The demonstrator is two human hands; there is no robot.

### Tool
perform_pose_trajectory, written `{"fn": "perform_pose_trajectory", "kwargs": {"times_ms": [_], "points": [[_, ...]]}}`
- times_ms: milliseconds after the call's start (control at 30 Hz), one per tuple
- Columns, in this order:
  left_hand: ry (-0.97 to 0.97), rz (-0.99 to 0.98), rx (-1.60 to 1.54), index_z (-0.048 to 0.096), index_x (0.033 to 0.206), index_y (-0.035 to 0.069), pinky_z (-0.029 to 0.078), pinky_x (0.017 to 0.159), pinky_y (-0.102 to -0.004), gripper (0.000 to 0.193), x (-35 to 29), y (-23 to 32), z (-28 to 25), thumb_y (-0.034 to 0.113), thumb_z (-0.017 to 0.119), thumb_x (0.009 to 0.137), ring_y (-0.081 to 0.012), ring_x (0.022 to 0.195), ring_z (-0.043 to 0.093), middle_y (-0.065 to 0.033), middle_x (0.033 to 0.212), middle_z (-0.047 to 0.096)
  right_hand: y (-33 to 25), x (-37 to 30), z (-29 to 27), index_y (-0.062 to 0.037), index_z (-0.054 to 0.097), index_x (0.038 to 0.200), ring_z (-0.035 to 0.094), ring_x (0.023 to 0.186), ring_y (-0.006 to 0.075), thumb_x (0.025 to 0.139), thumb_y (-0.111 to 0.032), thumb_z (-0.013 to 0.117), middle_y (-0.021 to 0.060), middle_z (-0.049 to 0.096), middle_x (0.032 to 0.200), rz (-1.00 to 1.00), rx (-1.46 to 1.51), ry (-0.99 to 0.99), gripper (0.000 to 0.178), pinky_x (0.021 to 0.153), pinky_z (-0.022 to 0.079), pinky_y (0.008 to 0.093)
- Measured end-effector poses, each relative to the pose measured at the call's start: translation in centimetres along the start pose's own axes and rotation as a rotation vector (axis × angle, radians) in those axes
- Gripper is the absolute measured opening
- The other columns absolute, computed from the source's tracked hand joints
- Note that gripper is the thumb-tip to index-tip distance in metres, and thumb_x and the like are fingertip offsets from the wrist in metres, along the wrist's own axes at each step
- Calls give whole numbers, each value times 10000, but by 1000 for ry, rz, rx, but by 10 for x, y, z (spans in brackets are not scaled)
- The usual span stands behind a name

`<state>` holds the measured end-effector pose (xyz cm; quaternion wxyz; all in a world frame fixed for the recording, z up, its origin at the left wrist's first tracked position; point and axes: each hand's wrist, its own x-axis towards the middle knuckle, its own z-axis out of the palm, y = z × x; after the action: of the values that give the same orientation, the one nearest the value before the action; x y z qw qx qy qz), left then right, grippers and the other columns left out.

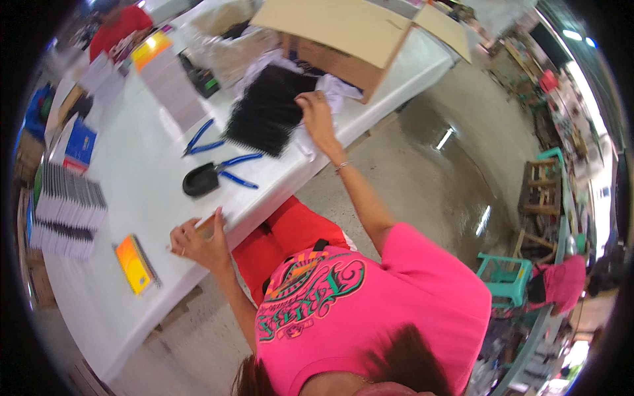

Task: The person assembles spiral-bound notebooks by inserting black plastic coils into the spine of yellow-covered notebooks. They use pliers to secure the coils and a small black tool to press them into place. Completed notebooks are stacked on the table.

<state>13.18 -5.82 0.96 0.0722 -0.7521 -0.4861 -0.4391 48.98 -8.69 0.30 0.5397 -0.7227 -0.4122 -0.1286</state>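
Note:
My right hand (318, 120) reaches to the right end of a pile of black spiral binding coils (267, 112), fingers curled and closed at the coil ends. The coils lie on a white plastic sheet (330, 89). My left hand (201, 241) is over the table's near edge, fingers apart and nothing visible in them. Left of it lies a small spiral notebook (135, 264) with a yellow and orange cover. Between my hands are blue-handled pliers (201, 140) and a second blue-handled tool (238, 170), whose head is covered by a black cup-like piece (200, 180).
An open cardboard box (337, 49) stands at the far right of the white table (158, 211). Stacked paper pads (168, 82) and rows of spiral-bound notebooks (69, 208) occupy the far and left sides. Across the table is a person in red (119, 30). A green stool (505, 277) stands behind at right.

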Motion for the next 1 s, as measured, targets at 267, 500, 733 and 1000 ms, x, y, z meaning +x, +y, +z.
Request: {"fn": "perform_pose_trajectory", "kwargs": {"times_ms": [267, 500, 733, 1000], "points": [[-22, -68, -45, 618, 880, 144, 211, 1092, -550, 474, -5, -3, 0, 462, 883, 649, -263, 1135, 470, -36, 1015, 511, -9, 3, -4, 16, 663, 965, 628, 854, 341, 919, -138, 619, 191, 652, 910, 81, 60, -77, 166, 791, 488, 415], [-46, -85, -64, 619, 884, 133, 199, 1094, -556, 460, -4, 1, -2, 432, 885, 658, -266, 1135, 463, -42, 1005, 501, -5, 22, 0, 53, 646, 1002, 636, 850, 305, 943, -161, 616, 193, 667, 933, 237, 154, -11, 224, 781, 484, 391], [-53, -84, -59, 614, 875, 143, 182, 1103, -614, 460, -3, 2, -2, 461, 873, 667, -264, 1134, 473, -36, 989, 493, -15, 24, 8, -42, 671, 1050, 614, 882, 289, 919, -213, 654, 131, 635, 934, -146, -264, 218, 217, 798, 463, 400], [-79, -86, 11, 605, 886, 144, 268, 1020, -599, 446, 2, 2, -1, 469, 843, 695, -271, 1113, 458, -48, 986, 489, -55, -19, -11, -38, 702, 909, 630, 766, 254, 777, -261, 786, 112, 639, 813, 10, -143, -478, 273, 701, 478, 381]]}}
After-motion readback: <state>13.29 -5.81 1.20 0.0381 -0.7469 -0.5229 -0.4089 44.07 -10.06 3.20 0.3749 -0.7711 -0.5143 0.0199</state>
